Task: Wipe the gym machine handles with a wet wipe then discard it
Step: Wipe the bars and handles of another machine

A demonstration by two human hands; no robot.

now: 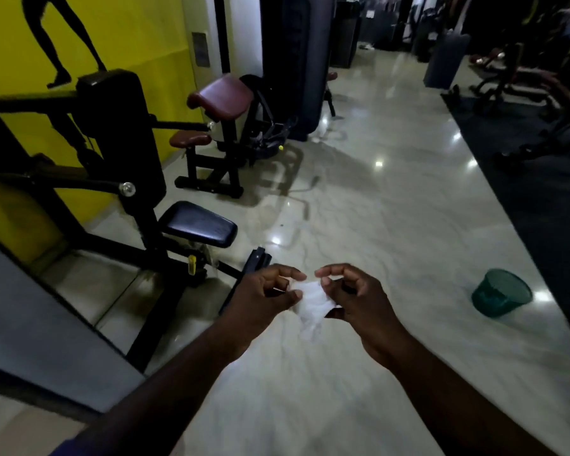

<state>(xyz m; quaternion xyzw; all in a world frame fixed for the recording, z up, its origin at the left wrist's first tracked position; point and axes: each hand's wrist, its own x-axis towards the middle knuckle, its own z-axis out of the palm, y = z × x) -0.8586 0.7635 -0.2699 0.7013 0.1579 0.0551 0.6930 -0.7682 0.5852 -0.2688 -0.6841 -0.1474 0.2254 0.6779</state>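
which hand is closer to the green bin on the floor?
Right. The right hand is on the side of the bin, though well apart from it. The left hand is farther left, across the wipe that both hands pinch.

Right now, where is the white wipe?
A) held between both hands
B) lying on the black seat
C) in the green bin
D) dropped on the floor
A: the left hand and right hand both pinch the wipe between them, while the bin stands apart on the right.
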